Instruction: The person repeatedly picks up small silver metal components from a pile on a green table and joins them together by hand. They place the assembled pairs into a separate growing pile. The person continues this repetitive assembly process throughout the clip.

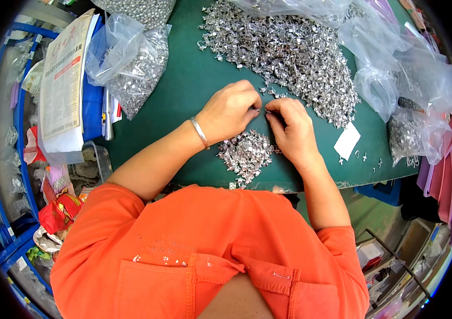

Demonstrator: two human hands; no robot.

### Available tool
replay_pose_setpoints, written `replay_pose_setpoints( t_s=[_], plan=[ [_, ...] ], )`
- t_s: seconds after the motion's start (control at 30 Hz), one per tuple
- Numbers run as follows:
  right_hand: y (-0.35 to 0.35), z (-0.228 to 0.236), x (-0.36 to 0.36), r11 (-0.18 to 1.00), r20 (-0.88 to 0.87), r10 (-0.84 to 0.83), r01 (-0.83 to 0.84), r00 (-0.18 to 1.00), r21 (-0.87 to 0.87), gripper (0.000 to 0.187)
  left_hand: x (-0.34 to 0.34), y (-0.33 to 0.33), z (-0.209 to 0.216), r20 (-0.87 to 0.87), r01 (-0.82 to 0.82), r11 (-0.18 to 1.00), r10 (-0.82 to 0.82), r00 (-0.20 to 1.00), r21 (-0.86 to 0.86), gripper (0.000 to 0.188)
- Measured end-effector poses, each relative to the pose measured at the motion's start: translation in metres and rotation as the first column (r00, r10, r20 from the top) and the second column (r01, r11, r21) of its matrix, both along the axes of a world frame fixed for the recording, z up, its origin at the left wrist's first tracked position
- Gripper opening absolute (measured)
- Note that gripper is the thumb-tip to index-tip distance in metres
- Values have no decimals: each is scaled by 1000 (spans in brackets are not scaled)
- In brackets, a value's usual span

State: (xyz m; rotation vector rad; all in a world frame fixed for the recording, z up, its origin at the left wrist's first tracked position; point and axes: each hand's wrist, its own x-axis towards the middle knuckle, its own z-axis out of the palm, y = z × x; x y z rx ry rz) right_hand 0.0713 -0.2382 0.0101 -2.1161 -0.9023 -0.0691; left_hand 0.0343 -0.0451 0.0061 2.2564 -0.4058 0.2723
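Facing a small pile of silvery metal pieces [247, 153] nearest the body on the green table [197, 69], just below and between both hands. Pinching with the left hand [227, 112] in a fingertip grip, seemingly on a tiny metal piece [258, 110], above that pile. Curling the right hand [296, 133] close opposite, leaving the state of its grip impossible to tell. Lying farther right, past the right wrist: a white card [347, 141]. Spreading beyond the fingertips: a large heap of similar pieces [295, 58].
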Motion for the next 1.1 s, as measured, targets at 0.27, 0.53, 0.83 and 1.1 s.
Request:
replay_pose_setpoints(
  t_s=[0.27,0.53,0.83,1.1],
  plan=[
    [-3,2,-8,997,-212,-60,68,976,31,11,-3,8,6,-174,-47,999,43,984,-18,9],
    [-16,9,5,985,-68,-171,173,983,25,12,-2,18,14,-177,-148,989,148,973,12,13],
    [-3,3,-3,999,17,-6,6,1000,-36,25,-2,0,3,-58,28,998,-31,998,-54,22],
    [-5,0,-3,999,-85,-48,48,995,-5,11,-6,4,4,-159,-5,997,-6,987,-73,10]
  ],
)
